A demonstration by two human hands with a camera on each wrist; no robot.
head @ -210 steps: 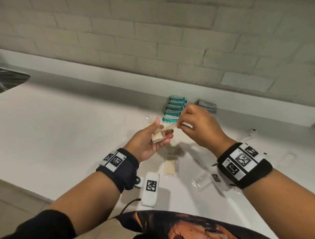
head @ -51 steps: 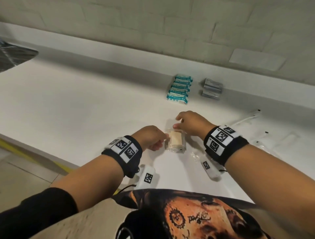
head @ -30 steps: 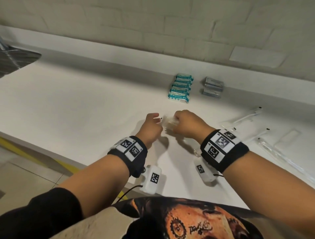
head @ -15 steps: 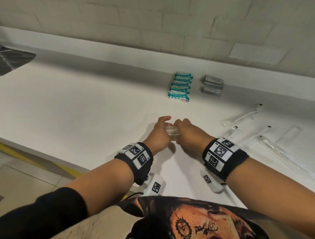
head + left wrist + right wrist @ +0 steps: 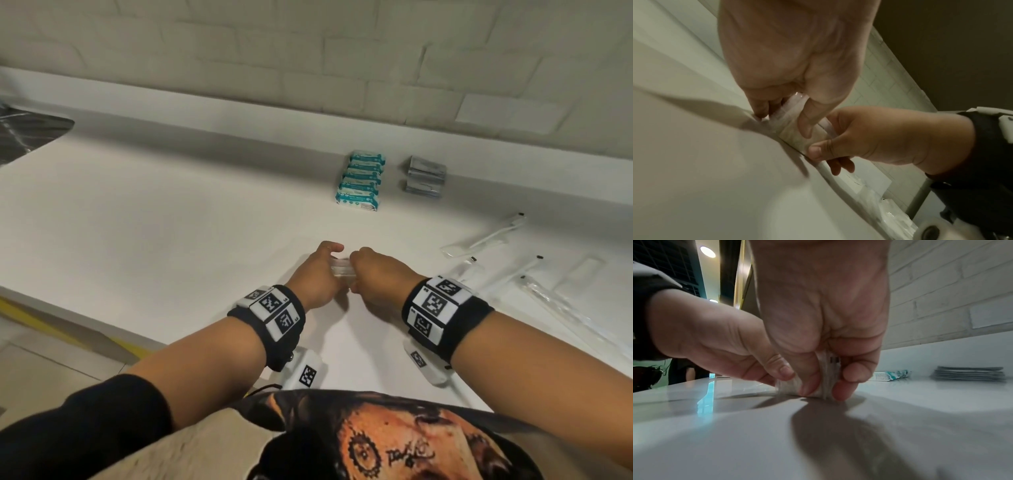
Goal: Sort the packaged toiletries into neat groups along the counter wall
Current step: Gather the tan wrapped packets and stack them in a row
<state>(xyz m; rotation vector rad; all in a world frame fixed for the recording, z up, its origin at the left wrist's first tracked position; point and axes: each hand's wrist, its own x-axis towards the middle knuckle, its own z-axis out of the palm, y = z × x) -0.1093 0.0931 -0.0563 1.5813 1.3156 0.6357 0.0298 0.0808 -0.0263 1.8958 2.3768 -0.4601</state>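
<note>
- White table (image 5: 144,219) runs under a pale brick wall (image 5: 308,51); that's the whole backdrop I see.
- My left hand (image 5: 313,277) and right hand (image 5: 375,274) meet over the middle of the table, both on a small stack of clear-wrapped packets (image 5: 342,269).
- Left fingers (image 5: 758,107) are curled behind the stack and the thumb lies across its front, so the hand grips the stack.
- Right fingers (image 5: 842,386) curl down one side, thumb on the other, pinching the same stack.
- Stack stands on edge, its bottom edge touching the table in the right wrist view (image 5: 824,381); contents look pale beige through the wrap (image 5: 795,134).
- Both wrists wear black bands with square black-and-white markers (image 5: 274,308).
- Teal-and-white packets (image 5: 361,181) lie in a neat overlapping row against the wall ledge, well apart from my hands.
- Grey sachets (image 5: 424,176) stacked just beside them on the right.
- Long clear-wrapped items with thin white sticks (image 5: 486,240) lie scattered on the right side of the table, not lined up.
- One long clear sleeve (image 5: 568,308) lies slanted near the right edge.
- Dark sink basin (image 5: 27,133) shows at far left.
</note>
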